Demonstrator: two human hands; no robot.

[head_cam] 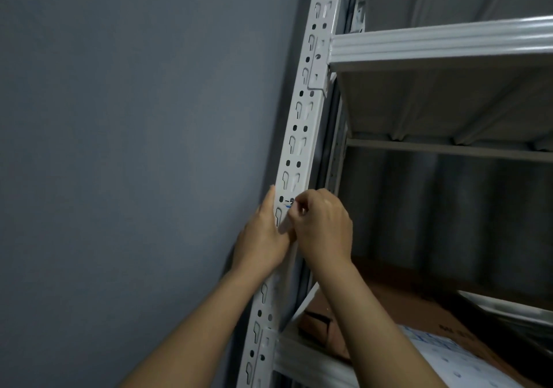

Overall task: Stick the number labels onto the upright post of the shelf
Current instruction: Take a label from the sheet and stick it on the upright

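Observation:
A white perforated upright post (pixel 299 130) of a metal shelf runs from top centre down to the bottom. A small white number label (pixel 288 214) with black print and a blue line lies against the post at mid height. My right hand (pixel 321 223) pinches the label's upper right edge with curled fingers. My left hand (pixel 263 232) lies along the post's left edge, fingers straight and pointing up, its thumb side against the label's lower part. Most of the label is hidden by both hands.
A grey wall (pixel 134 148) fills the left. A white shelf beam (pixel 443 42) with a shelf board joins the post at upper right. Lower right, a brown cardboard box (pixel 404 307) and a white printed sheet (pixel 434 348) sit on the lower shelf.

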